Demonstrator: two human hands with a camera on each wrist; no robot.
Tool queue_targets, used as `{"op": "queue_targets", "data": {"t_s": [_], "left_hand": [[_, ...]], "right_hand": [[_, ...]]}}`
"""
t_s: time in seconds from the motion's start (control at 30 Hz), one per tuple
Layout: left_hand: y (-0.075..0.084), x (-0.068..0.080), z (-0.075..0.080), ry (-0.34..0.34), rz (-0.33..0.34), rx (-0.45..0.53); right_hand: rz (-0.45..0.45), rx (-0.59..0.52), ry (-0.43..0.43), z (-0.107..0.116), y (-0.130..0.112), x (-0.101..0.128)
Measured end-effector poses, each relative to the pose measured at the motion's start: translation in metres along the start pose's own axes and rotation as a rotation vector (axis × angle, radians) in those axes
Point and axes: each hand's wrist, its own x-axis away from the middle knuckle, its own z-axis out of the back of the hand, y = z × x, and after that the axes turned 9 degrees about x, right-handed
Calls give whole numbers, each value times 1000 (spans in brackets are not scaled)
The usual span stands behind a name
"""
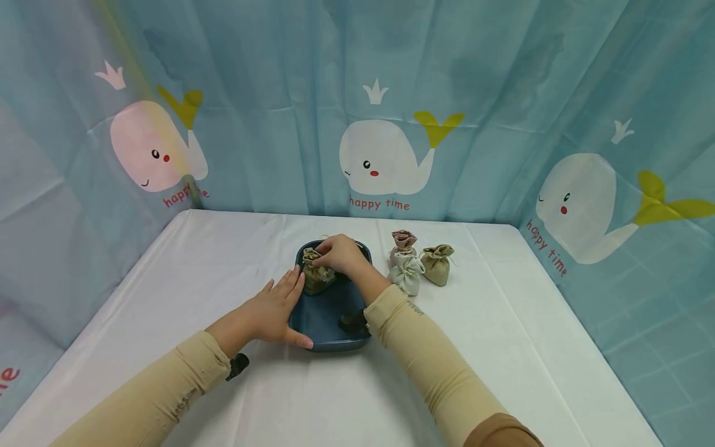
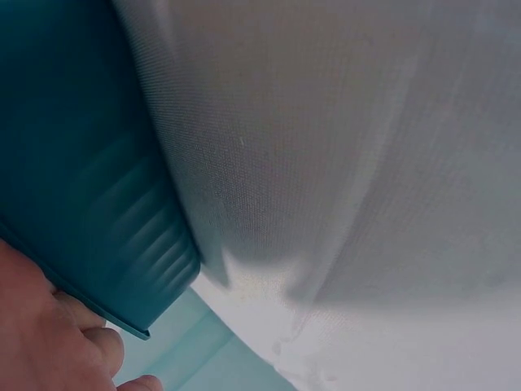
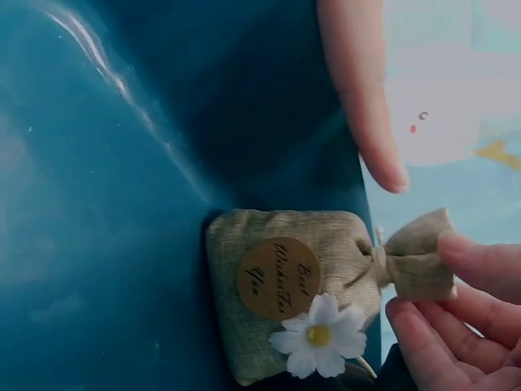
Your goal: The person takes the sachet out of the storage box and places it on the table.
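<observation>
My right hand (image 1: 339, 256) pinches the gathered neck of a small olive-brown drawstring pouch (image 3: 269, 220), which bears a white flower and a round "Best Wishes For You" label. In the head view, this pouch sits at the far left end of a dark blue oval-cornered tray (image 1: 329, 318). Fingers outstretched, my left hand (image 1: 275, 312) rests along the tray's left rim, its thumb near the front left corner. The left wrist view catches the tray's ribbed outer wall (image 2: 122, 212) with fingers at its rim. In the right wrist view, part of another finger (image 3: 366, 122) shows over the tray's edge.
Right of the tray stand a pinkish pouch (image 1: 403, 241), a pale grey-green pouch (image 1: 406, 275) and a tan pouch (image 1: 437, 267), close together. White cloth (image 1: 503, 347) covers the table. A blue whale-print curtain (image 1: 268, 124) rises behind and at both sides.
</observation>
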Motion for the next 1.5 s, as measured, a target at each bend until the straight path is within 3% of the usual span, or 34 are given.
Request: {"op": "queue_targets", "data": {"t_s": [0.23,1.0,1.5], "left_hand": [[2,1,1,0,-3,1],[3,1,0,-5,7,20],[0,-2,-1,6,7,17]], "right_hand": [[0,57,40,-6,-1,-3],[6,-52,79,-1,7,2],[15,-164,100,24,1,13]]}}
